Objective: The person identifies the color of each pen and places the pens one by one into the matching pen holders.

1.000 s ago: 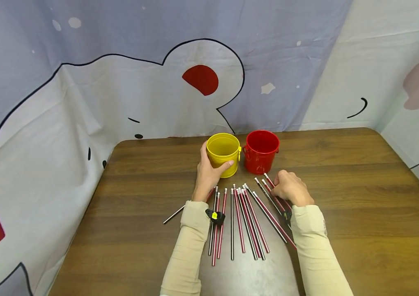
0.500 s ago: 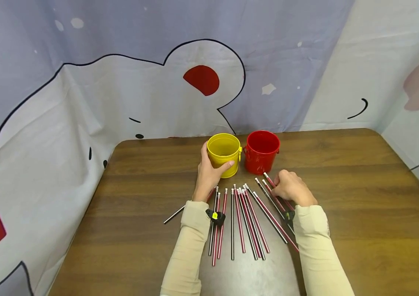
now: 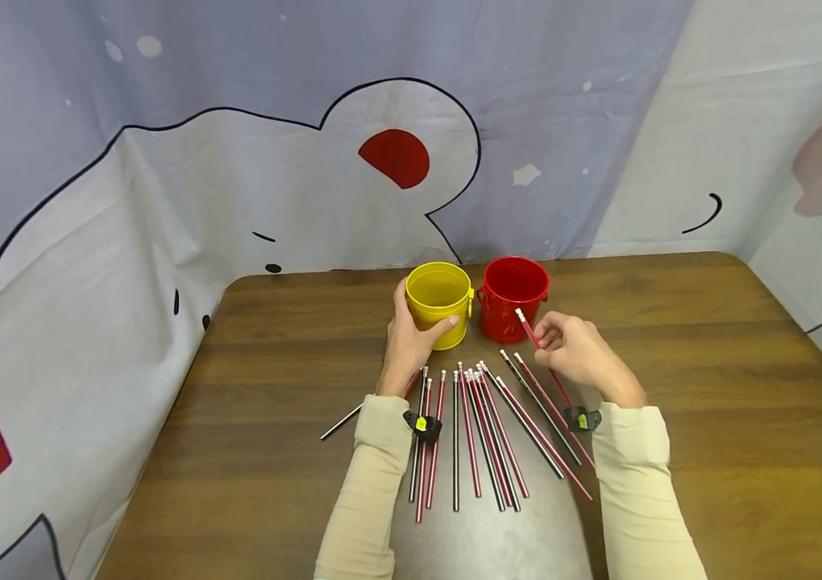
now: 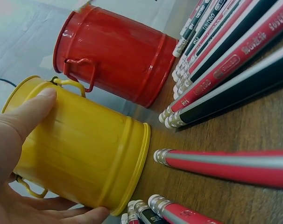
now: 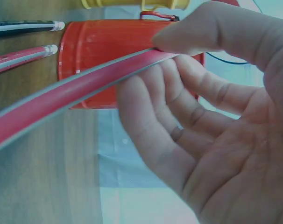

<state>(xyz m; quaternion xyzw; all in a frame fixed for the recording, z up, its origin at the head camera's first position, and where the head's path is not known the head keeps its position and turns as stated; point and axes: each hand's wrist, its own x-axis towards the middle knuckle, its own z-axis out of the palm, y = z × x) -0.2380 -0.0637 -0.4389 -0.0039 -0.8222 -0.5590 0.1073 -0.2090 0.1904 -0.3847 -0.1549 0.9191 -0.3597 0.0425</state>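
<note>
Just on the near side of a glossy red tapered bucket (image 3: pixel 501 324), a slim red-and-silver striped pencil (image 5: pixel 81 92) with a white eraser end is being held aslant by the right hand (image 3: pixel 579 350), apparently clear of the wood-grain table (image 3: pixel 273 362). Its shaft is being pinched between thumb and forefinger, with the other fingers being tucked along its lower side. Whether the red bucket is being touched by the eraser end cannot be told.

A ribbed yellow tapered bucket (image 4: pixel 95 144) is being gripped by the left hand (image 3: pixel 408 342), its near wall being crossed by the thumb and its left side being wrapped by the fingers. More red-and-silver and black-and-silver striped pencils (image 3: pixel 456 451) are being left fanned out on the table, in front of both buckets.

For a clean lift, it is being judged best that the pinch be kept light but firm, and the trailing end be raised enough that the neighbouring pencils are not swept along. Steady, gentle pressure on the yellow bucket should be serving better than a squeeze.

The right wrist is being held low behind the fingers, with the trailing end being partly hidden by the black wrist camera (image 3: pixel 583 418). Both forearms are being stretched forward in pale beige sleeves (image 3: pixel 639 491).
</note>
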